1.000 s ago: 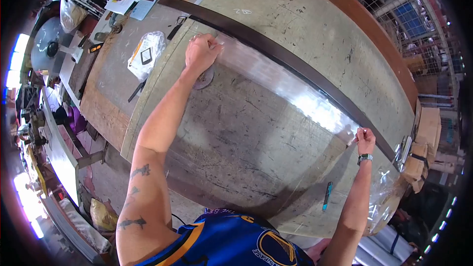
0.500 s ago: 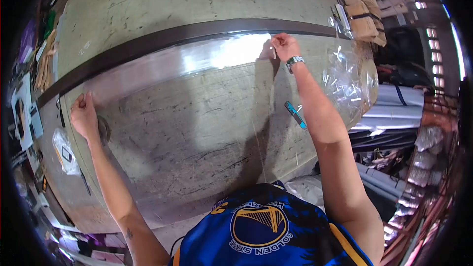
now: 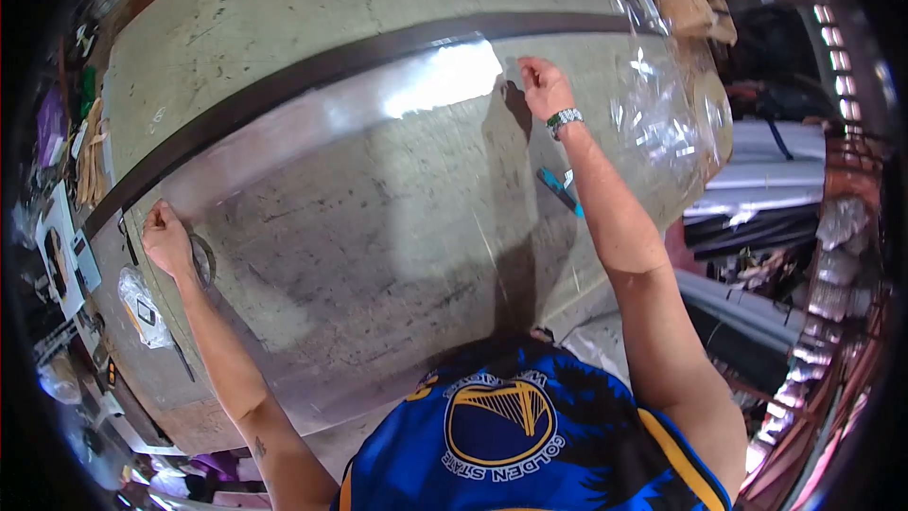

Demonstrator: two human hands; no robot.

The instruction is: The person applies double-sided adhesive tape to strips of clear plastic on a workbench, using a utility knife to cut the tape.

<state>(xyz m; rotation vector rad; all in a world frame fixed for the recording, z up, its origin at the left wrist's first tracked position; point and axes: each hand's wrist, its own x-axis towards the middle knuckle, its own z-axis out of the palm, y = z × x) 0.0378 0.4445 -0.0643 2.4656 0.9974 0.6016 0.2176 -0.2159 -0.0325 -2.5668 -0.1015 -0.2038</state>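
Observation:
A long, clear, glossy plastic strip [image 3: 355, 106] lies across the worktable, along the near side of a dark brown flat bar [image 3: 312, 71]. Light glares strongly off its right part. At the strip's left end, my left hand [image 3: 167, 240] has thumb and fingers pinched together on its corner. My right hand [image 3: 547, 91], with a metal-band watch [image 3: 565, 118] on the wrist, is just beyond the strip's right end, apart from it. Its index finger and thumb are separated, with nothing visible between them. A teal and black tool [image 3: 559, 191] lies beside my right forearm.
Crumpled clear plastic scraps [image 3: 662, 118] lie on the table's right side. Brown cardboard packages [image 3: 686, 0] are at the back right. A clear bag [image 3: 144, 307] and a dark ring-shaped object [image 3: 203, 260] lie near my left arm. Wrapped rolls [image 3: 757, 180] are off the right edge.
My right hand has let go of the strip's right end, and a gap now shows between them. My left hand stays at the left end. The whole view has shifted slightly.

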